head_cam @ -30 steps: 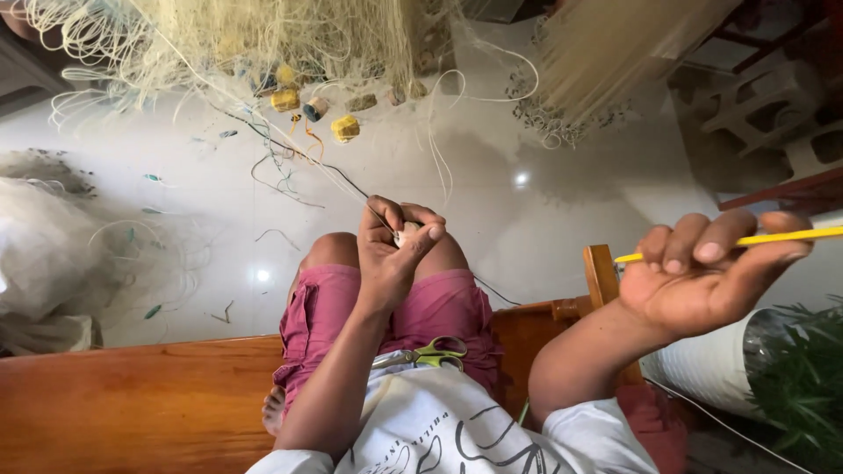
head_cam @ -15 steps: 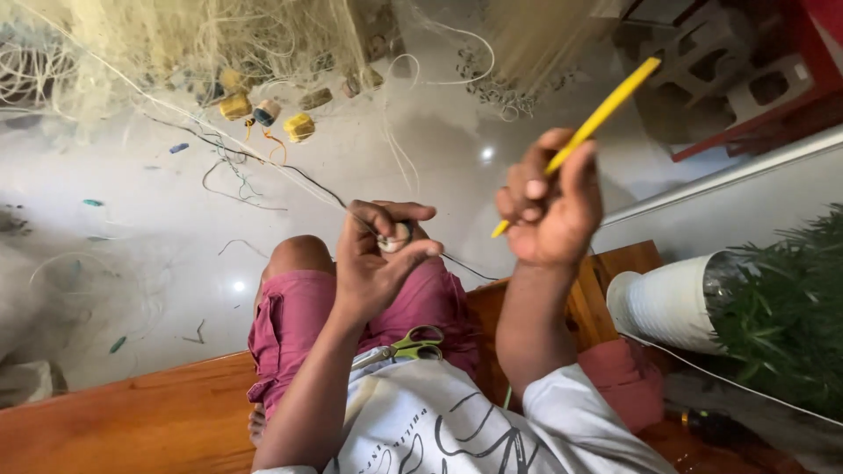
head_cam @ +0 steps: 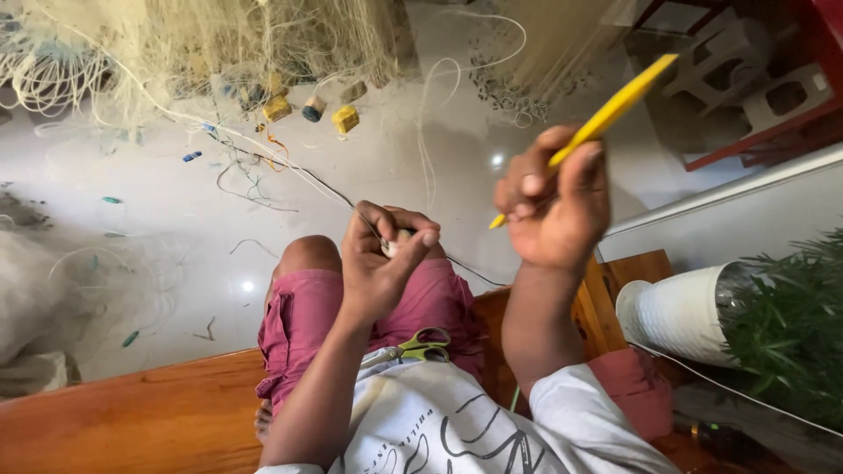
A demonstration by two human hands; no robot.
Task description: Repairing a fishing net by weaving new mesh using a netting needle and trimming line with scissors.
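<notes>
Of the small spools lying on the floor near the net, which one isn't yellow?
The middle spool, dark bluish with a tan top, lying between the two yellow spools: one to its left by the net, one to its right.

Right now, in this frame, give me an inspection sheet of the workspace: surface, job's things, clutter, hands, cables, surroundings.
Surface: glossy pale floor; wooden bench under the person.
Job's things: yellow netting needle; pale fishing net heaped on the floor; thin line running from it to the left hand.
Clutter: yellow floats, line scraps, green-handled scissors on the lap.
Hands: left hand pinches something small and pale at the line; right hand raised, gripping the needle.
Cables: nothing seen.
Surroundings: white ribbed pot with green plant, lying sideways; concrete blocks behind.
</notes>
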